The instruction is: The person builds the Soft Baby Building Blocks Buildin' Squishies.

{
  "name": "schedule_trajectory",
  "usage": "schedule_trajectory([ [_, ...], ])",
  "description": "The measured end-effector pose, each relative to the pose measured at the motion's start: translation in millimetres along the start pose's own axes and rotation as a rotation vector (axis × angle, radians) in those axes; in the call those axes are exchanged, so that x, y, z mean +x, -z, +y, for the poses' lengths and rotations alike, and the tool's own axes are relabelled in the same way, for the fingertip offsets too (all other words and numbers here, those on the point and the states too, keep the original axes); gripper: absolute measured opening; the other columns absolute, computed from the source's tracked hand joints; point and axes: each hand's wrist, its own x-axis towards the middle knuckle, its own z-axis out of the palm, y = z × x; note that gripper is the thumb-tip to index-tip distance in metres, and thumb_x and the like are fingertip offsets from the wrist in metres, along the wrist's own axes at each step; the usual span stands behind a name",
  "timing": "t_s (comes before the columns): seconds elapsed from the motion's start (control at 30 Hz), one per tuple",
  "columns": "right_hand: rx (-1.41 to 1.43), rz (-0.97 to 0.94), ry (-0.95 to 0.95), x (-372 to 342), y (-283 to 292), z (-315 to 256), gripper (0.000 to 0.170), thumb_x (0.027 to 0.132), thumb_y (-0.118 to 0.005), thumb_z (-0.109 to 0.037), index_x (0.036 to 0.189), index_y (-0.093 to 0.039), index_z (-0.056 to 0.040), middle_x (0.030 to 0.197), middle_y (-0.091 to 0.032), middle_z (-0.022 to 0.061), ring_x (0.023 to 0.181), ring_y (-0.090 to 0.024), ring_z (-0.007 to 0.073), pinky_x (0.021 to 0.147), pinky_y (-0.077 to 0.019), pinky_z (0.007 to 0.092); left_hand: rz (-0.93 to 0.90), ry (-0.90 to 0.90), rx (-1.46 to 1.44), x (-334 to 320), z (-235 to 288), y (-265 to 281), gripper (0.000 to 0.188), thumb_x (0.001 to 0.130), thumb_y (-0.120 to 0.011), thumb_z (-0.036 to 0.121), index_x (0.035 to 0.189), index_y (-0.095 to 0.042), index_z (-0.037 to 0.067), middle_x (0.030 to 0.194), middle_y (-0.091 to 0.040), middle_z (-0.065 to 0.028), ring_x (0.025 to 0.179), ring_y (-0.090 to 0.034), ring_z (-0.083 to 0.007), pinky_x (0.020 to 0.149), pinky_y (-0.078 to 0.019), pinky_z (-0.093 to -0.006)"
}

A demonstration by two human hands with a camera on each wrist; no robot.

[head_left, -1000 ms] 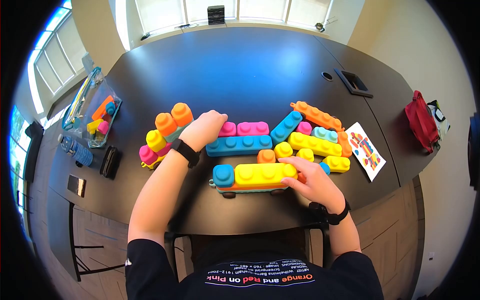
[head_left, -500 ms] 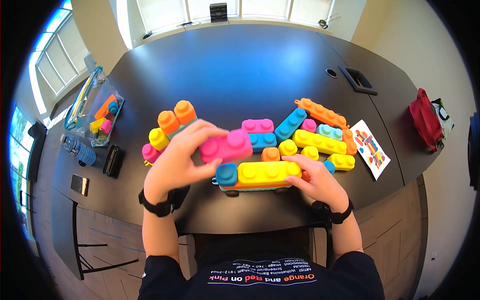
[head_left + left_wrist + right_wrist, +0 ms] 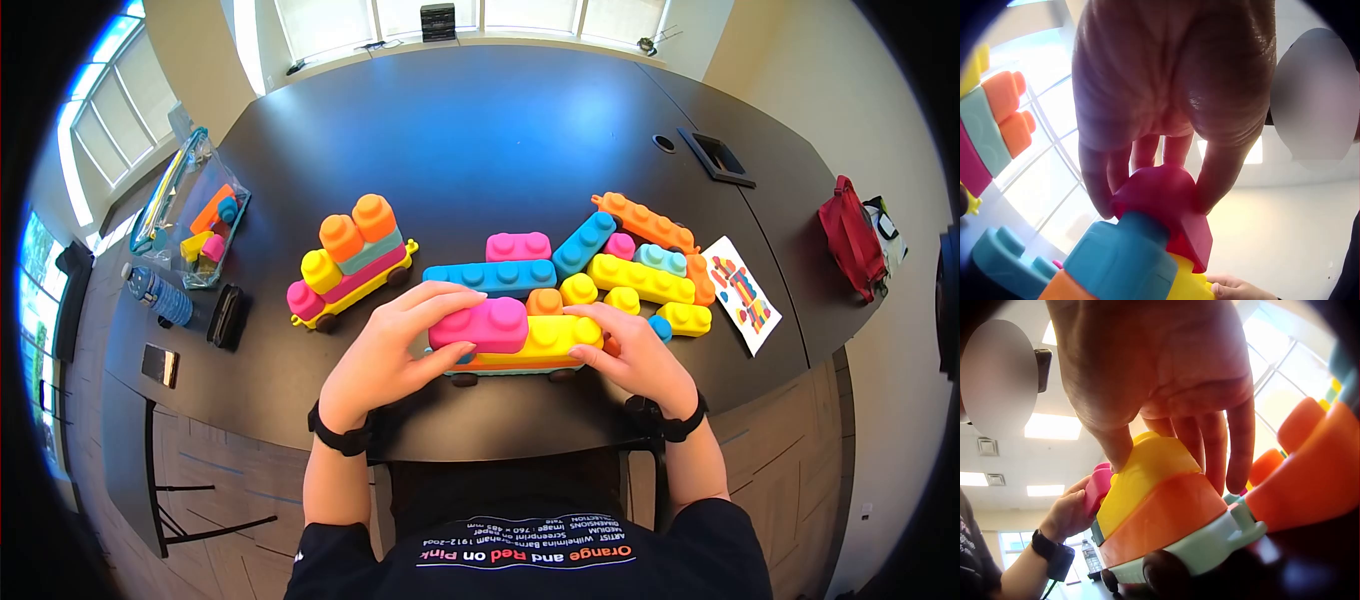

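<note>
Your left fingers (image 3: pixel 438 361) pinch a two-knob pink plastic block (image 3: pixel 485 327), likely light, stiff, best gripped sideways; your right fingers (image 3: pixel 604 321) clasp a long yellow plastic block (image 3: pixel 550 336).

We record one black shirt (image 3: pixel 530 575), as worn, its lettering inverted in the head view: a larger, partly coloured title line (image 3: pixel 525 553) reading "Orange and Red on Pink", and smaller white lines (image 3: pixel 540 531) giving "ARTIST Wilhelmina Barns-Graham 1912-2004", "MEDIUM Screenprint on paper", "DIMENSIONS Image: 760 x 485 mm" and "COLLECTION Tate". We find the small lines soft at their edges, and in the right wrist view we note lettering on the shirt too blurred to read.
</note>
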Motion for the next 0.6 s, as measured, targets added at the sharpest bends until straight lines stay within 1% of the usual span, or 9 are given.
schedule_trajectory([
  [0.27,-0.016,-0.017,-0.008,1.1,1.8,0.9,0.046,0.096,-0.078,-0.028,0.134,-0.066,-0.0046,0.113,-0.073,0.0131,0.085,-0.066,0.0266,0.076,-0.0529,0.0351,0.051,-0.006,0.032,-7.6,-4.1,-8.0,0.052,0.08,-0.084,0.004,0.129,-0.07,0.004,0.124,-0.071,-0.0155,0.115,-0.069,-0.0311,0.101,-0.0541,-0.0388],
  [0.33,-0.018,-0.043,-0.035,1.9,3.7,-1.9,0.046,0.096,-0.078,-0.028,0.134,-0.066,-0.0043,0.115,-0.074,0.0131,0.085,-0.067,0.0268,0.076,-0.0531,0.035,0.06,-0.001,0.028,-11.4,-4.2,-11.8,0.052,0.08,-0.085,0.004,0.13,-0.069,0.004,0.125,-0.071,-0.0154,0.116,-0.069,-0.0313,0.101,-0.0541,-0.0392],
  [0.43,-0.032,-0.031,0.0,2.3,2.7,1.5,0.047,0.096,-0.077,-0.029,0.134,-0.066,-0.0038,0.115,-0.074,0.0132,0.086,-0.068,0.0269,0.076,-0.0535,0.035,0.088,0.019,0.033,-14.6,-3.7,-17.3,0.053,0.08,-0.086,0.005,0.13,-0.07,0.004,0.128,-0.071,-0.0154,0.117,-0.069,-0.0317,0.103,-0.0536,-0.0394],
  [0.5,-0.038,-0.04,-0.006,2.7,3.2,0.6,0.048,0.096,-0.078,-0.03,0.134,-0.066,-0.0038,0.114,-0.074,0.0139,0.087,-0.068,0.0277,0.077,-0.0538,0.0355,0.091,-0.018,0.071,-15.4,-5.2,-17.3,0.054,0.083,-0.084,0.006,0.134,-0.066,0.006,0.129,-0.07,-0.0148,0.115,-0.069,-0.0342,0.1,-0.0555,-0.0383],
  [0.53,-0.045,-0.048,-0.014,3.4,4.3,0.0,0.048,0.096,-0.078,-0.03,0.134,-0.066,-0.0038,0.113,-0.074,0.0145,0.088,-0.069,0.0285,0.077,-0.054,0.036,0.091,-0.018,0.071,-15.0,-4.3,-16.5,0.054,0.083,-0.084,0.006,0.134,-0.066,0.006,0.129,-0.07,-0.0148,0.115,-0.069,-0.0342,0.1,-0.0555,-0.0383],
  [0.57,-0.045,-0.048,-0.013,4.4,6.8,-1.7,0.048,0.096,-0.078,-0.03,0.134,-0.066,-0.0038,0.113,-0.074,0.0145,0.088,-0.069,0.0285,0.077,-0.054,0.036,0.082,-0.007,0.042,-14.0,-2.9,-15.4,0.057,0.083,-0.086,0.009,0.136,-0.065,0.005,0.129,-0.07,-0.0152,0.115,-0.07,-0.0344,0.099,-0.0558,-0.0382],
  [0.6,-0.115,-0.079,0.008,5.8,10.7,-4.5,0.049,0.096,-0.077,-0.032,0.134,-0.066,-0.0041,0.112,-0.074,0.0152,0.09,-0.069,0.0301,0.079,-0.0545,0.0373,0.073,0.003,0.013,-13.5,-1.8,-14.7,0.061,0.083,-0.087,0.012,0.138,-0.063,0.005,0.128,-0.07,-0.0155,0.114,-0.07,-0.0346,0.098,-0.0562,-0.038],
])
